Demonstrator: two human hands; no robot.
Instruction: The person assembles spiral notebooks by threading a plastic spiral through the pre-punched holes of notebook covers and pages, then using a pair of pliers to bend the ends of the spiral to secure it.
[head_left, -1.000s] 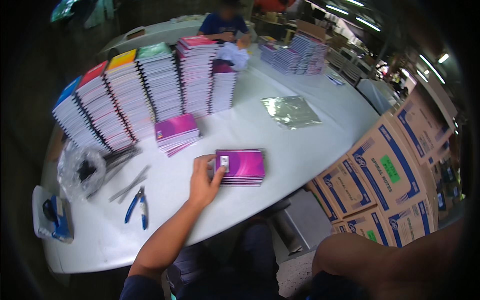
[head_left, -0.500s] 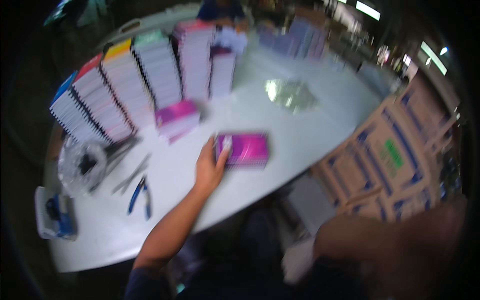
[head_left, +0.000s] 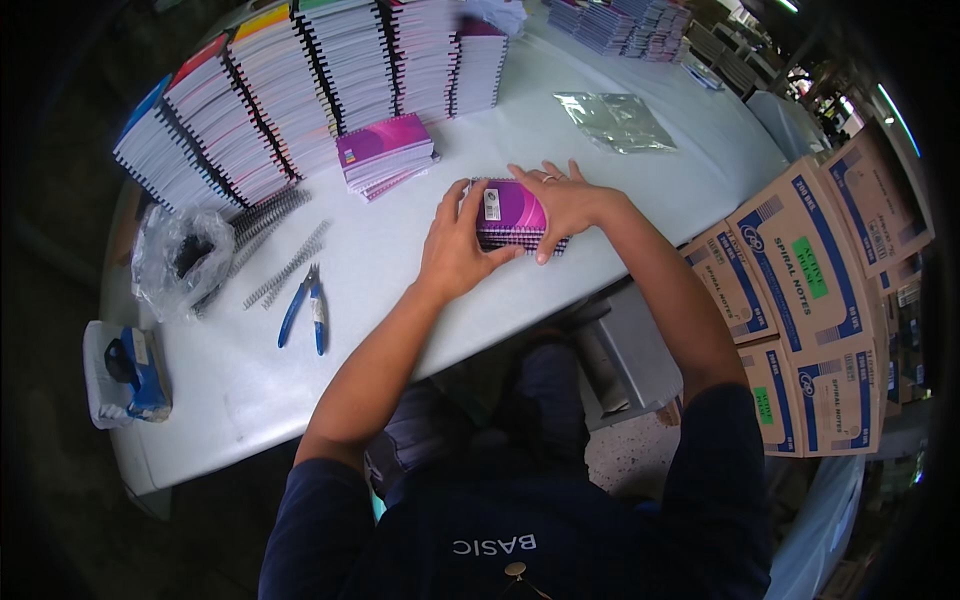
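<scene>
A small stack of purple spiral notebooks (head_left: 525, 205) lies on the table in front of me, a white label on its top cover. My left hand (head_left: 462, 242) clasps the stack's left end, its thumb along the near side. Around the right end curves my right hand (head_left: 575, 205), with its thumb at the near corner and its fingers spread along the far side. Just beyond my left hand is another stack of purple notebooks (head_left: 385, 150), slightly uneven at the bottom.
Tall piles of spiral-bound books (head_left: 345, 80) line the far left. Blue-handled pliers (head_left: 304, 312), loose spiral coils (head_left: 287, 265), a clear plastic bag (head_left: 180, 260) and a small plastic tub (head_left: 108, 385) lie at left. Clear plastic (head_left: 617, 122) sits far right; cardboard boxes (head_left: 800, 270) rise beside the table.
My right hand has come up from the lower right onto the stack's right end. The left hand stays at the left end. My view has tilted downward and become sharper.
</scene>
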